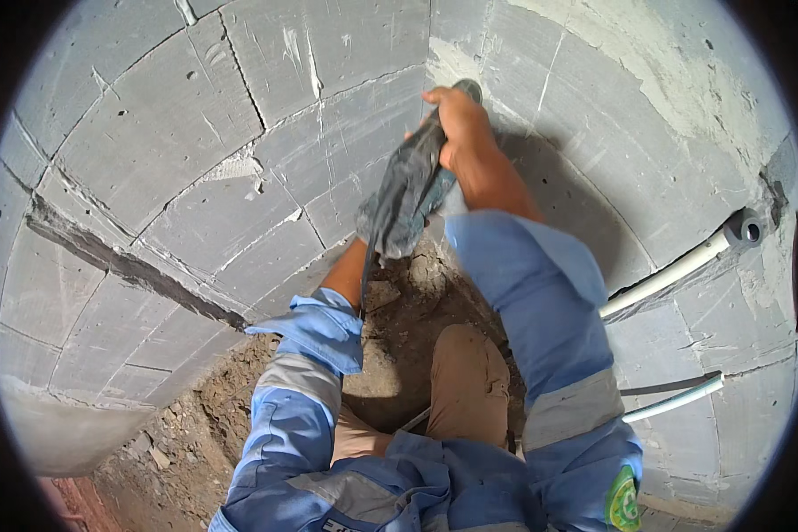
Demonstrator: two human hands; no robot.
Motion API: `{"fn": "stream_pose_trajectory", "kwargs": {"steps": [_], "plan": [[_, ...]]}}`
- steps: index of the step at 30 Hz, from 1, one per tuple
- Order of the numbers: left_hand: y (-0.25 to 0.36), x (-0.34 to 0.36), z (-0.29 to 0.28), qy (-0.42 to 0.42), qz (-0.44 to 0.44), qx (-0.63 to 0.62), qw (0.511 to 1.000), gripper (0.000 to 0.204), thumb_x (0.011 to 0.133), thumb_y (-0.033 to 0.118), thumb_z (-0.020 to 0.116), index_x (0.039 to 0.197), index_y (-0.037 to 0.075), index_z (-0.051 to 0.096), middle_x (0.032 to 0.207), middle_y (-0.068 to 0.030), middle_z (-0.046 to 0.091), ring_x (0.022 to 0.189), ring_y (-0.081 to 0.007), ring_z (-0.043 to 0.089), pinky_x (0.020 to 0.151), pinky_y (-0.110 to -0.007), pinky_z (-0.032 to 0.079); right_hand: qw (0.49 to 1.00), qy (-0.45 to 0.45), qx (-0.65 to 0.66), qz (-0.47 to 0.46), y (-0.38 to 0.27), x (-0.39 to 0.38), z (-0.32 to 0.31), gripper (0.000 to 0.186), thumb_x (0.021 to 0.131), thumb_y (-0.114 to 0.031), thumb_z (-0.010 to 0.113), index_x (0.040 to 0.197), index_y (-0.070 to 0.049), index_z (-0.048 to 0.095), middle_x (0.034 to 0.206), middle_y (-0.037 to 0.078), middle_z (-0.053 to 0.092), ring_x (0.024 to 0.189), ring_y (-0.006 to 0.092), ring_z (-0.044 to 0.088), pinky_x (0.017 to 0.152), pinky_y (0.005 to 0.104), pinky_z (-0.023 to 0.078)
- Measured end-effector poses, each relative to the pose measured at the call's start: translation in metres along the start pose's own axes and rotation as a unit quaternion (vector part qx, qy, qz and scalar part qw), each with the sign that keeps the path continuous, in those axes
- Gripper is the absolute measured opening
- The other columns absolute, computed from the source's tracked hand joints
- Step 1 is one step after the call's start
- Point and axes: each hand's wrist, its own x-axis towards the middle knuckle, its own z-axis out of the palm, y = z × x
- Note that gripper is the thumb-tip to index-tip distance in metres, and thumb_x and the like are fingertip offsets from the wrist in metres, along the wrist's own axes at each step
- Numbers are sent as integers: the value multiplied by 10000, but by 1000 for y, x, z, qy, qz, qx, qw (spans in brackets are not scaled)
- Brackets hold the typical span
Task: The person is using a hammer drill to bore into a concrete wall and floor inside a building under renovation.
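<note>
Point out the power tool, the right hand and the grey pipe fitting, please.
Power tool [406,182], head view: dusty body.
Right hand [463,121], head view: back of hand.
Grey pipe fitting [739,225], head view: its collar.

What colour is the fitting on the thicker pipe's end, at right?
The fitting is dark grey; the head view shows it best.

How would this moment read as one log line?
Right hand: gripping dusty power tool | Left hand: hidden behind tool, grip unclear | Place: grey block wall corner | Nearby: white pipe
</note>
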Motion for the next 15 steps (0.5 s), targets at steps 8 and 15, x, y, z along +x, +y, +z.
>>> {"fn": "stream_pose_trajectory", "kwargs": {"steps": [8,15], "plan": [[21,-149,104,-185,-408,-290,846,262,858,215,536,939,-7,648,912,-227,651,860,-287,654,703,-411,531,992,-75,95,45,78,-210,-121,406,787,-78,629,1167,18,522,969,161,617,871,288,672,637,430,608],[192,-232,101,-266,-436,-144,848,435,776,388,616,991,15,681,990,-252,656,955,-386,640,860,-470,495,995,72,0,73,234,-354,-286,454,746,49,583,1185,-23,494,859,133,595,578,210,568,499,329,500]]}}
